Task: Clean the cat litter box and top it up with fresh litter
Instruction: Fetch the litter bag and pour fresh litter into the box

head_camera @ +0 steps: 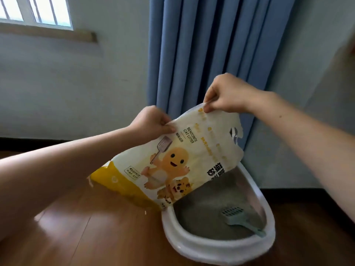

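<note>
Holding: both hands grip a litter bag (172,162) by its upper edge, lifted and tilted above the left end of a litter box (217,248).
Left hand (151,120): fingers and thumb pinch the bag's top-left corner.
Right hand (228,95): fingers curl tight on the higher top corner; the fingertips are tucked behind the fold and cannot be seen.
Hidden: the bag covers the far left part of the box and the litter (207,212) under it; whether the bag's lower yellow end is open cannot be told, and that end is blurred.
Cut off: both forearms run out of the frame at the sides.
Writing: "BENTONITE CAT LITTER" reads sideways near the left hand; large dark Chinese characters sit at the bag's right edge, partly cut by the fold, and a small boxed label lower left is too fine to read.
Pictures on bag: an orange cartoon figure holding a scoop, and a small tiger below it.
Box: white-rimmed, on a wooden floor (86,237), holding grey litter.
Scoop (240,219): pale green, slotted, lying in the litter with its handle resting on the near right rim.
Behind: blue curtain (201,45) and a barred window (36,10).
</note>
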Demonstrator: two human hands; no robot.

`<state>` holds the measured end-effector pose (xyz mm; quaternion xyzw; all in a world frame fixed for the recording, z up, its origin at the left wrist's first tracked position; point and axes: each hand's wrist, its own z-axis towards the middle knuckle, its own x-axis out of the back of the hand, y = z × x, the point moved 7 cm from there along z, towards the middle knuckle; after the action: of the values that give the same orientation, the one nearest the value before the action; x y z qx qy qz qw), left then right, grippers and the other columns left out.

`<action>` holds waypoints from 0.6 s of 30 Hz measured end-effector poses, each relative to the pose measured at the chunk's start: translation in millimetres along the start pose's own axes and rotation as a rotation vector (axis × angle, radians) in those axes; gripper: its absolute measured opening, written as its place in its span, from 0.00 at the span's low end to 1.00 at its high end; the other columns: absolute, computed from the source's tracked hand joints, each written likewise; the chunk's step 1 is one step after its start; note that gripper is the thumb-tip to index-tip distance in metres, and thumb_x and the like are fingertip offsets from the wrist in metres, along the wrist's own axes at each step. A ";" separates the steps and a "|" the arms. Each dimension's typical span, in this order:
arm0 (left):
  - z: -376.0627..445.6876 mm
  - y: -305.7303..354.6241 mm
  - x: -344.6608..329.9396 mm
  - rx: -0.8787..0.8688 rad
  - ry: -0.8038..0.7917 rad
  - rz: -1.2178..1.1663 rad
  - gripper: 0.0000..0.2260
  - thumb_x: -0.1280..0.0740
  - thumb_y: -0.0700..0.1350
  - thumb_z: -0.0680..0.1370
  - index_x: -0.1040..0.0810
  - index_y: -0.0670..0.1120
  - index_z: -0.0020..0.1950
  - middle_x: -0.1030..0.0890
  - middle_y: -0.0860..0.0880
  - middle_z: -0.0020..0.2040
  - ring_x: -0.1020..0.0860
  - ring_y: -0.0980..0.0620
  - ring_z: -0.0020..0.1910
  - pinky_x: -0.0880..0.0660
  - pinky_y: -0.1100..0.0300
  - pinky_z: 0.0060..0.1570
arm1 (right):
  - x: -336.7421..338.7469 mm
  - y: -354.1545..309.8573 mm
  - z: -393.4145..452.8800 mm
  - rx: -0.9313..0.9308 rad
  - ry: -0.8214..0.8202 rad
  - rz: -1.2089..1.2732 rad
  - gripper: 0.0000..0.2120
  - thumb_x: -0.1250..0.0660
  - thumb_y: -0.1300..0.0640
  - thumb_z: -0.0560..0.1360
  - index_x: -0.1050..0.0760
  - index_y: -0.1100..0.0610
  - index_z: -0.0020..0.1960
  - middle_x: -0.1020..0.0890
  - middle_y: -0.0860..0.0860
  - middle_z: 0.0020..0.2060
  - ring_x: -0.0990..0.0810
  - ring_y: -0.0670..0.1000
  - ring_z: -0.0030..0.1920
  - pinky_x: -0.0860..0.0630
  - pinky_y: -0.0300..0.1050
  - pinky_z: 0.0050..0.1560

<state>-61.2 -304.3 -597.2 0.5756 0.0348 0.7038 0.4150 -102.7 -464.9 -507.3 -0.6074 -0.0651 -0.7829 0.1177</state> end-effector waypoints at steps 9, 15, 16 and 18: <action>8.6 0.7 -24.4 0.035 0.031 0.048 0.09 0.26 0.46 0.74 0.17 0.43 0.38 0.26 0.54 0.27 0.31 0.56 0.27 0.36 0.66 0.28 | -42.7 -7.3 17.9 0.060 -0.158 -0.276 0.11 0.24 0.53 0.63 0.25 0.55 0.34 0.25 0.47 0.30 0.22 0.53 0.37 0.31 0.42 0.33; -5.3 -13.0 -21.6 0.021 0.030 -0.038 0.07 0.27 0.47 0.75 0.16 0.47 0.37 0.27 0.59 0.21 0.30 0.60 0.24 0.36 0.70 0.26 | -89.1 -49.0 24.8 0.226 -0.082 -0.295 0.06 0.33 0.58 0.73 0.26 0.54 0.38 0.27 0.46 0.33 0.24 0.54 0.41 0.38 0.42 0.32; -8.6 -15.5 -21.5 0.016 0.020 -0.056 0.06 0.27 0.47 0.75 0.16 0.47 0.38 0.26 0.60 0.23 0.28 0.61 0.25 0.34 0.70 0.27 | -88.9 -49.0 24.0 0.238 -0.061 -0.272 0.02 0.33 0.57 0.73 0.22 0.53 0.41 0.24 0.46 0.37 0.23 0.54 0.44 0.37 0.42 0.35; -16.3 -26.7 -22.5 0.019 -0.007 -0.057 0.06 0.26 0.47 0.74 0.15 0.46 0.41 0.22 0.57 0.28 0.26 0.60 0.29 0.31 0.68 0.29 | -90.1 -45.0 23.3 0.238 -0.040 -0.236 0.05 0.32 0.55 0.73 0.19 0.50 0.46 0.20 0.46 0.44 0.21 0.54 0.47 0.35 0.43 0.38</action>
<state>-60.5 -294.0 -634.3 0.5805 0.0565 0.6894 0.4297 -71.6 -406.3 -586.6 -0.5925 -0.2308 -0.7660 0.0947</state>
